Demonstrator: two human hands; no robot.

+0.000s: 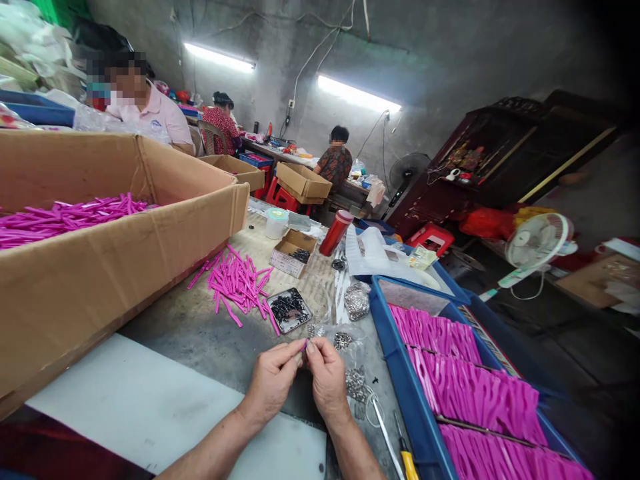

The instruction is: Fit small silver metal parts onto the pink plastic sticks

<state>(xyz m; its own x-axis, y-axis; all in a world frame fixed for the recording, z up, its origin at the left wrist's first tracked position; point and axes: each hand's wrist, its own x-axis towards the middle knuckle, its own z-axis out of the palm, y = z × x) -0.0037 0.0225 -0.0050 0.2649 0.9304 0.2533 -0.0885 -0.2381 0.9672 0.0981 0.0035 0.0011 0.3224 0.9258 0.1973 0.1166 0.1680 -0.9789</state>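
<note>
My left hand and my right hand meet fingertip to fingertip above the table, both pinched closed. A small bit of a magenta plastic piece shows between their fingertips; the rest of it is hidden by the fingers. Just beyond lies a shallow metal tray of small black parts. Left of the tray, a loose pile of slim magenta pieces is spread on the table. Plastic bags of small silvery metal parts rest to the right of the tray and beside my right hand.
A large cardboard box of magenta pieces stands at left. At right is a blue crate with rows of magenta pieces. A yellow-handled screwdriver, red flask and small carton share the table. Several people sit farther back.
</note>
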